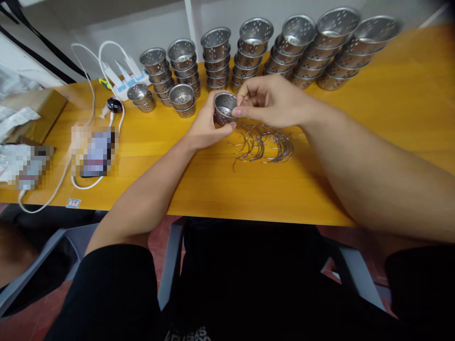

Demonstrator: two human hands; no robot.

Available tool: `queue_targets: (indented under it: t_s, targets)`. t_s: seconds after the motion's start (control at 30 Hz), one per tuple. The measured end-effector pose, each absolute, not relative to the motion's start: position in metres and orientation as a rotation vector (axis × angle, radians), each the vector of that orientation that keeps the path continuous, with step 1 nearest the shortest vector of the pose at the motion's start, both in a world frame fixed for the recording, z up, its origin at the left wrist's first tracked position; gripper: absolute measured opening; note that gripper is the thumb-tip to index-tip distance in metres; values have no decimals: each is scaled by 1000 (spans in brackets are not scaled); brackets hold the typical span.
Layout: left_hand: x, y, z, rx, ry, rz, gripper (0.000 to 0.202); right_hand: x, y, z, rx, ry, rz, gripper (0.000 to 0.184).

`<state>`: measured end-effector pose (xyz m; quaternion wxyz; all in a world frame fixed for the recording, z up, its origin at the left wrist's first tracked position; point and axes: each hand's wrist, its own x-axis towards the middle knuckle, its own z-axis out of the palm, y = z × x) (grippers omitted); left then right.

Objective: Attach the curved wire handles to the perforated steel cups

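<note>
Cup of perforated metal (223,102), just above the middle of the frame, sits in the left hand (208,123), whose fingers and thumb wrap its left side and underside, gripping it with the opening upward. At the cup's right rim, the right hand (273,102) has its fingers curled and thumb drawn in toward them; whether it pinches the rim or a thin wire is too small to tell. Just below the right hand, curved wires (280,147) lie in a loose, overlapping heap on the yellow table (302,189). Two short stacks of cups (182,100) stand left of the held one, and behind, seven taller stacks (254,52) run across the top toward the upper right. A white power strip (133,83) with cables lies at upper left, a blurred phone (95,154) below it. Near the left edge is a cardboard box (53,111); at lower left, grey chair arms and part of another person (14,251).
</note>
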<state>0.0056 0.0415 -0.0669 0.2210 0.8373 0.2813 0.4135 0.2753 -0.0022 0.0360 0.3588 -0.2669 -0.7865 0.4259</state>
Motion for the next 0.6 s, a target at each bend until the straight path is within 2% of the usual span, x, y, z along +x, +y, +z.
queue_targets:
  t_s: [0.3,0.5,0.6]
  targets:
    - [5,44,-70,2315,775,1160,71,269,-8,37,-693,-2014,1121,72]
    - [0,55,-75,2262,761,1210,80,269,-4,32,-715,-1967,934,76]
    - [-3,61,-78,2237,782,1228,86,271,-6,34,-761,-1988,741,61]
